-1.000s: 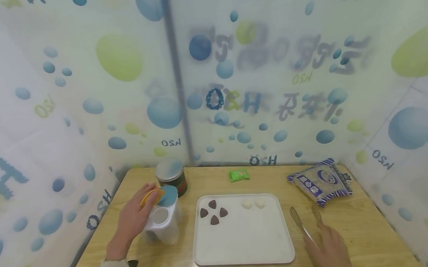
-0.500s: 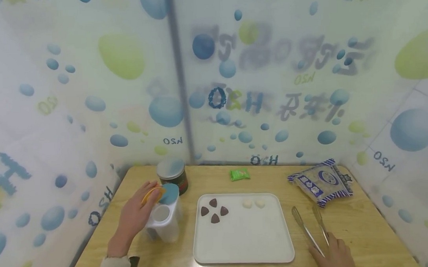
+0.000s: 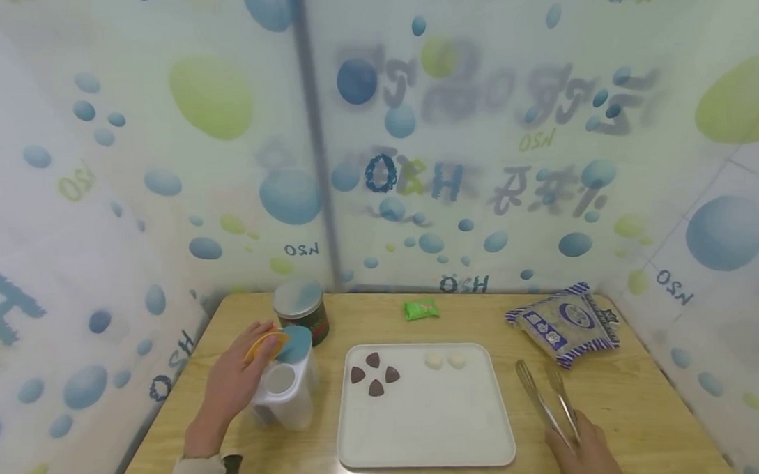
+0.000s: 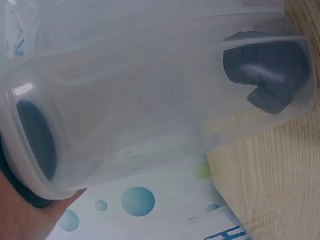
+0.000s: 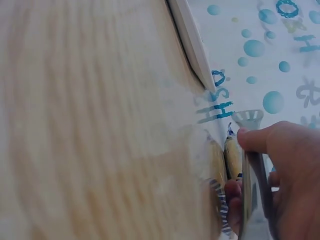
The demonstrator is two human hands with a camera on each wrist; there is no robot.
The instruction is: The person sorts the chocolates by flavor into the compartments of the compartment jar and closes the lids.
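My left hand [image 3: 234, 378] grips the orange lid [image 3: 262, 347] on a clear plastic storage container [image 3: 295, 407]. A blue lid [image 3: 297, 344] covers one compartment behind it, and a round opening [image 3: 280, 379] shows nearer me. In the left wrist view, something dark grey [image 4: 270, 70] lies at the container's bottom. My right hand [image 3: 584, 453] holds metal tongs [image 3: 542, 407] to the right of the white tray [image 3: 424, 431], their tips apart and pointing away from me. Thumb and fingers press the tongs from both sides in the right wrist view.
Several dark brown triangular pieces [image 3: 376, 387] and two cream-coloured pieces [image 3: 457, 360] lie on the tray. A silver-lidded tin [image 3: 300, 309] stands behind the container. Further back are a small green packet [image 3: 422, 309] and a blue-and-white bag [image 3: 564, 325] at the right.
My right hand has moved back towards me along the tongs, so more of their arms shows. My left hand stays on the orange lid. The scene shifts slightly with the head camera.
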